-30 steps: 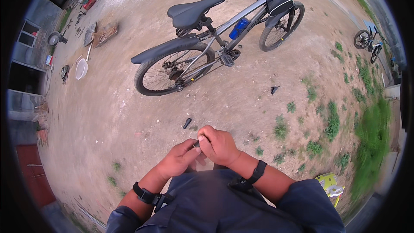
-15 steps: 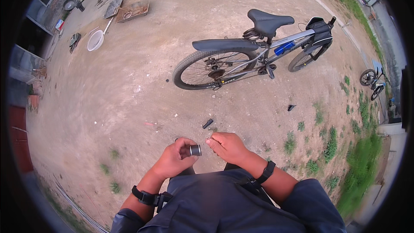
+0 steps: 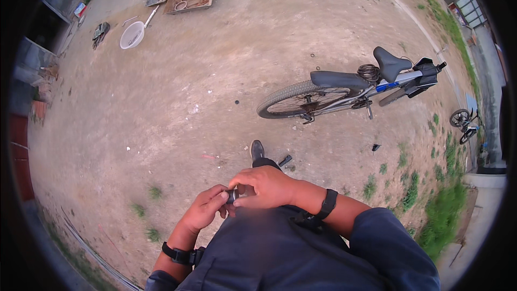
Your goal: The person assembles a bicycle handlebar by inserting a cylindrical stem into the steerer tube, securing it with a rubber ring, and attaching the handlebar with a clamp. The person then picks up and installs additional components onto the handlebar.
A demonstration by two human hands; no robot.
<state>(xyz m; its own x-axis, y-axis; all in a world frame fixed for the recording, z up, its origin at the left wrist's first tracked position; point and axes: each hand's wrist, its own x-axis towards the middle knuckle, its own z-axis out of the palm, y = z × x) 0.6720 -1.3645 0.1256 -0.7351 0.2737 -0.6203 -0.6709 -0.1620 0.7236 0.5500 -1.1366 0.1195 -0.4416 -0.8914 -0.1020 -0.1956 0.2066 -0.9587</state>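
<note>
1. Right, from my remote seat I start at the far left: a red door (image 3: 19, 159) at the yard's edge, and further in, a white basin (image 3: 132, 35) on the bare dirt.
2. Next along, I've got a shallow metal tray (image 3: 200, 1) lying on the ground at the top.
3. Here comes the left hand (image 3: 206, 207), and it's pinching a small dark cylinder (image 3: 231, 196) between thumb and fingers.
4. That cylinder sits between both hands, just in front of the waist, its pale rim toward the right.
5. Beyond the hands, one dark shoe (image 3: 257, 150) pokes out on the dirt.
6. Now the right hand (image 3: 265, 187): bent inward, thumb and forefinger closed about the cylinder's other end; I can't make out every fingertip.
7. Just right of the shoe, a black stubby piece (image 3: 285, 160) lies on the ground.
8. Further over stands the grey bicycle (image 3: 340, 80), blue bottle (image 3: 387, 86) on its frame.
9. Nearer me, a small black part (image 3: 376, 147) rests alone; far right, a second bicycle (image 3: 463, 124).
</note>
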